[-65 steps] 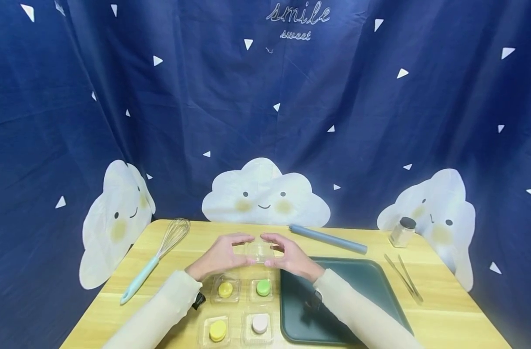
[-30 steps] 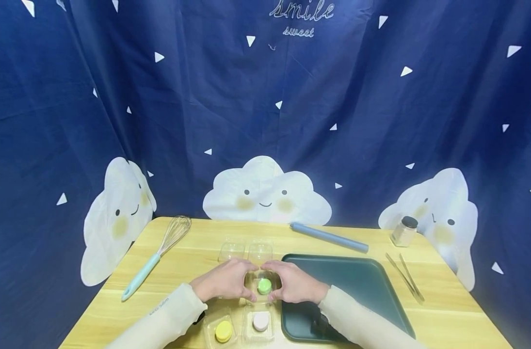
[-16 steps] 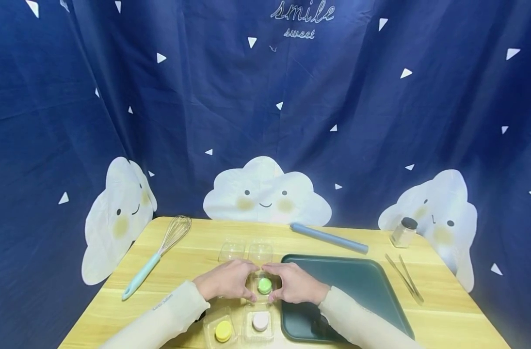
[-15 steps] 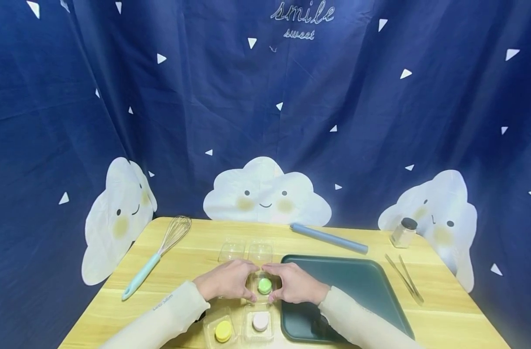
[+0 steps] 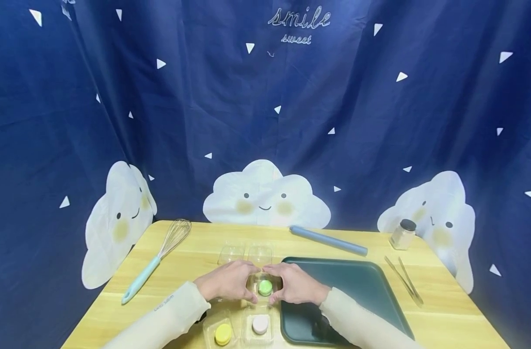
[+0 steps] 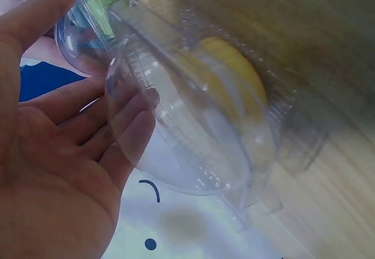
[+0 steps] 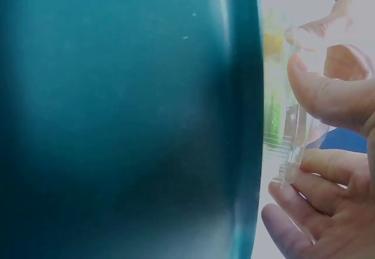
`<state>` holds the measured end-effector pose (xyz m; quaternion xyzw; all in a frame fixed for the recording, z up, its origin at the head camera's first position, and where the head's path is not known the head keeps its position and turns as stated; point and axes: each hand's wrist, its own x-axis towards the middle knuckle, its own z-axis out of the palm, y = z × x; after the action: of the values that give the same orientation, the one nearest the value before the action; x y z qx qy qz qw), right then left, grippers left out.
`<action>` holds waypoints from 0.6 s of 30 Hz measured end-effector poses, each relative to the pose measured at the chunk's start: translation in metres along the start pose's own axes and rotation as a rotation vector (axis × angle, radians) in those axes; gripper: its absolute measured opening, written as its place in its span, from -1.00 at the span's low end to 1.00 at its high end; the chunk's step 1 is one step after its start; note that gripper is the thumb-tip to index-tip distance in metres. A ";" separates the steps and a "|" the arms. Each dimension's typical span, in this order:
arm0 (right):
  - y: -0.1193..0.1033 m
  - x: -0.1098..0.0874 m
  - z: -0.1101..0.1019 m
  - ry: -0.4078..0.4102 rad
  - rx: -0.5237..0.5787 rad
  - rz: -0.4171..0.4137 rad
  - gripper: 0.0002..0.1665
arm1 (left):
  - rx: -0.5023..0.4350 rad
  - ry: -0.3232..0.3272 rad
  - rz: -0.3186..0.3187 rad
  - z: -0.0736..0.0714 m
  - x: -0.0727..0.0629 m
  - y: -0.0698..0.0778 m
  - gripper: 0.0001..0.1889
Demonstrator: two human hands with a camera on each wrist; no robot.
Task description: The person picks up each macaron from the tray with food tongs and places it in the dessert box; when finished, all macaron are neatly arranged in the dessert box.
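A green macaron (image 5: 265,288) sits in a clear plastic box (image 5: 265,300) at the table's middle. My left hand (image 5: 230,281) holds the box's left side and my right hand (image 5: 297,285) its right side, thumbs near and fingers far. A clear domed lid (image 6: 76,45) covers the green macaron in the left wrist view. Beside it, under another clear dome (image 6: 176,124), lies a yellow macaron (image 6: 228,74), which my left hand hides in the head view. Nearer stand clear boxes with a yellow macaron (image 5: 223,334) and a pale pink macaron (image 5: 260,324).
Two clear domed pieces, a left dome (image 5: 231,253) and a right dome (image 5: 260,254), stand behind my hands. A dark green tray (image 5: 344,291) lies right, with tongs (image 5: 404,281) beyond. A whisk (image 5: 158,259), blue-grey rod (image 5: 328,240) and black-lidded jar (image 5: 402,234) lie around.
Both hands have come nearer from the back, where they held a clear plastic piece, to the green macaron's box. The front yellow macaron's box has turned slightly. In the last half second the hands stay put.
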<state>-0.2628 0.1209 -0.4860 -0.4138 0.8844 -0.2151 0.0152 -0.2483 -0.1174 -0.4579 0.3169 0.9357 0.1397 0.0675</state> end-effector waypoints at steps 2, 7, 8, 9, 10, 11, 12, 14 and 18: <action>0.000 -0.001 -0.001 0.004 0.001 0.000 0.00 | -0.006 -0.003 -0.009 0.000 0.001 0.001 -0.14; 0.000 -0.003 -0.003 -0.017 0.002 0.020 0.00 | -0.008 -0.004 -0.020 0.000 0.003 0.003 -0.14; 0.000 -0.003 -0.003 -0.022 -0.003 0.020 -0.01 | -0.007 -0.006 -0.019 0.000 0.003 0.004 -0.14; 0.000 -0.003 -0.002 -0.025 -0.007 0.022 -0.01 | -0.005 -0.008 -0.018 0.001 0.003 0.004 -0.15; 0.001 -0.003 -0.002 -0.026 -0.012 0.022 -0.01 | -0.004 -0.010 -0.015 0.001 0.003 0.004 -0.15; 0.001 -0.004 -0.001 -0.025 -0.022 0.020 -0.02 | -0.002 -0.011 -0.012 0.001 0.003 0.005 -0.15; 0.001 -0.004 0.000 -0.025 -0.026 0.020 -0.02 | 0.002 -0.009 -0.006 0.002 0.004 0.005 -0.16; 0.001 -0.004 0.001 -0.025 -0.030 0.024 -0.02 | 0.009 -0.005 -0.001 0.003 0.004 0.005 -0.16; -0.002 -0.002 0.001 -0.032 -0.028 0.037 -0.03 | 0.024 0.005 0.010 0.005 0.006 0.003 -0.16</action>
<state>-0.2594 0.1211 -0.4860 -0.4011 0.8944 -0.1958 0.0276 -0.2502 -0.1101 -0.4619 0.3219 0.9359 0.1296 0.0606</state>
